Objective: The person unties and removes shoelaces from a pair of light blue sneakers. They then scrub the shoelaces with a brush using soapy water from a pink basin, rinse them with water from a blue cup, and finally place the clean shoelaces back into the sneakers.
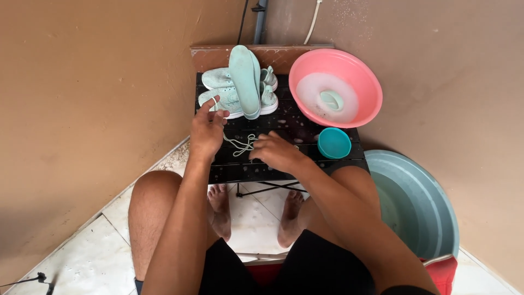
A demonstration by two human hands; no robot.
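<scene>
Seated low in a tiled corner, bare feet under a small black table (338,158). Left hand (206,130) raised, thumb and fingertips pinched on one end of a pale lace (240,143). Right hand (277,151) lower and nearer the body, fingers curled over the lace's bunched middle, pressing it to the wet tabletop. Lace running roughly left to right between the two hands, taut up to the left pinch, looped and slack by the right. Just beyond the left hand, a pair of mint shoes (224,90) lying side by side, an insole (244,79) laid across them. To the right, a pink basin (334,87) of soapy water, a teal cup (334,143) beside it, a grey tub (415,202) on the floor.
</scene>
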